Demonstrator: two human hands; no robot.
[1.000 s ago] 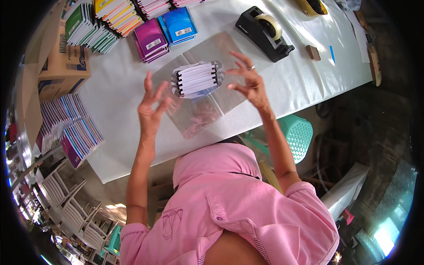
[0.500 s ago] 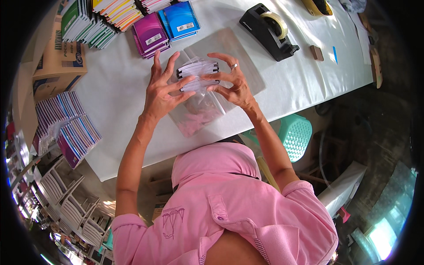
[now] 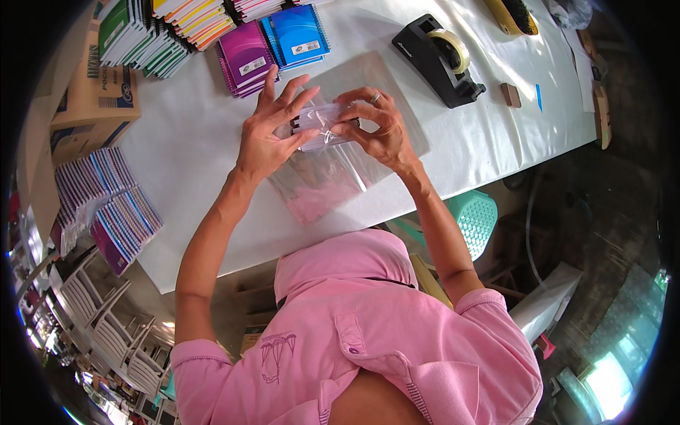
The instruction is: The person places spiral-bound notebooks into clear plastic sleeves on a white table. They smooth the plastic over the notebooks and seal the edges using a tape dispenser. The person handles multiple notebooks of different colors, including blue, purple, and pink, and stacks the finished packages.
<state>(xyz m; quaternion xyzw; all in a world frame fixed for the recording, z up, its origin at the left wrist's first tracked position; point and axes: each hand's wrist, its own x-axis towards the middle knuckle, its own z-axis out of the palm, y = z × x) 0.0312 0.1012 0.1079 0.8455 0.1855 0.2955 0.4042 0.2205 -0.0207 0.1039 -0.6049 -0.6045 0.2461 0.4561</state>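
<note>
A small stack of notebooks (image 3: 312, 122), its white page edges facing up, stands in clear plastic film in front of me. Dark binding shows at its ends. My left hand (image 3: 263, 142) grips its left end between thumb and fingers, with the other fingers raised and spread. At the right, my right hand (image 3: 382, 134) pinches the crinkled film over the top of the stack, its fingertips close together. Flat clear plastic sheets (image 3: 379, 81) lie beneath on the white-covered table (image 3: 205, 177).
Behind my hands lie purple notebooks (image 3: 244, 49) and blue notebooks (image 3: 297, 28). A black tape dispenser (image 3: 425, 49) stands at the far right, near a small brown block (image 3: 510, 95). Leftward are a cardboard box (image 3: 92, 106) and stacked spiral notebooks (image 3: 127, 219). A green stool (image 3: 473, 223) stands below the table edge.
My right fingers have drawn together over the film, which now lies folded across the stack. The left hand's fingers have shifted higher. The whole view has moved slightly.
</note>
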